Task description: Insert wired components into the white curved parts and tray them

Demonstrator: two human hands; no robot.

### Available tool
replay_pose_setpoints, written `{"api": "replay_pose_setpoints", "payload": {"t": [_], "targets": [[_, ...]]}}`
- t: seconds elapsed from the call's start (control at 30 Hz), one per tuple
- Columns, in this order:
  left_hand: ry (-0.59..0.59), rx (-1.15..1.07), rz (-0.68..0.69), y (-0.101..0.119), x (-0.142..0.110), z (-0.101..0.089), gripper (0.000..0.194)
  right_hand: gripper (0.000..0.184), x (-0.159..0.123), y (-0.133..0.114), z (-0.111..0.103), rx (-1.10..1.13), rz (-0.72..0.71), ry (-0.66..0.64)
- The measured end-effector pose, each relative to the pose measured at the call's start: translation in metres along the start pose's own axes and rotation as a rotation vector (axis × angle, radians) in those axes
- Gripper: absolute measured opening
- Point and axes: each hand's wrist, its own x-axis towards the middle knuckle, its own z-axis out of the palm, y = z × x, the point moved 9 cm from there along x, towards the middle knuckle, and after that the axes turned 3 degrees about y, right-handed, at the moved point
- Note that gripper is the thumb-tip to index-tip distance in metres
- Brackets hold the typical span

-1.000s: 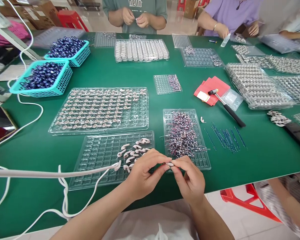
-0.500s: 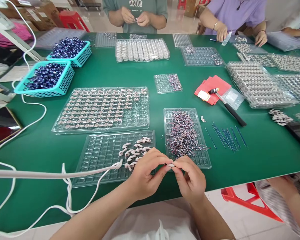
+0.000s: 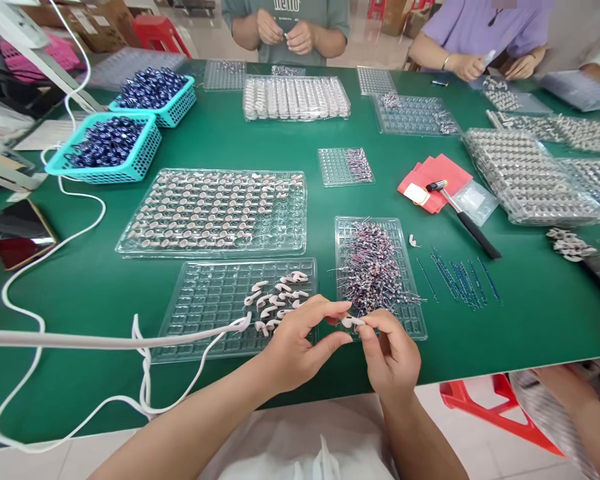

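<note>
My left hand [image 3: 300, 347] and my right hand [image 3: 393, 357] meet over the near edge of the green table [image 3: 530, 300]. Both pinch one small white part [image 3: 353, 323] between their fingertips. Just behind them lies a clear tray [image 3: 210, 313] with a loose heap of the same white parts [image 3: 277, 300]. To its right a second clear tray [image 3: 410, 320] holds a tangle of thin wired pieces [image 3: 373, 267].
A large clear tray [image 3: 290, 233] filled with rows of parts lies further back. Two teal baskets [image 3: 130, 170] of blue pieces stand at the far left. A white cable [image 3: 80, 341] crosses the near left. A hammer [image 3: 463, 217], red cards [image 3: 435, 177], blue pins [image 3: 457, 273] lie right. Other people's hands work at the far edge.
My view has shifted slightly, so everything sits a little further right. My hands keep working the same small white part, with the fingers turned a bit.
</note>
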Motion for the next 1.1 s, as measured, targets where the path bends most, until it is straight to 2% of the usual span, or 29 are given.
{"api": "replay_pose_setpoints", "payload": {"t": [0.3,0.47,0.6,0.73,0.83,0.93,1.03,1.1], "targets": [[0.074,0.146,-0.019,0.001,0.001,-0.004,0.018,0.014,0.001,0.005,-0.001,-0.067,0.066,0.03],[0.112,0.18,0.026,0.005,0.003,-0.007,0.007,0.012,0.001,0.005,0.0,-0.098,0.061,0.024],[0.09,0.163,0.023,0.006,0.004,-0.008,0.012,0.012,0.001,0.004,-0.001,-0.137,0.045,0.031],[0.047,0.107,-0.088,0.003,0.004,-0.005,0.021,0.014,-0.002,-0.001,-0.001,-0.151,-0.037,-0.001],[0.042,0.098,-0.157,0.001,0.004,-0.007,0.019,0.017,-0.003,-0.001,0.003,-0.159,-0.098,-0.057],[0.084,0.186,-0.159,0.005,0.005,-0.022,0.017,0.021,-0.004,0.001,0.011,-0.182,-0.134,-0.145],[0.162,0.4,-0.188,0.005,0.005,-0.055,0.013,0.031,-0.004,0.0,0.014,-0.202,-0.157,-0.164],[0.188,0.569,-0.246,-0.003,0.004,-0.079,0.015,0.035,-0.004,0.0,0.015,-0.198,-0.16,-0.161]]}}
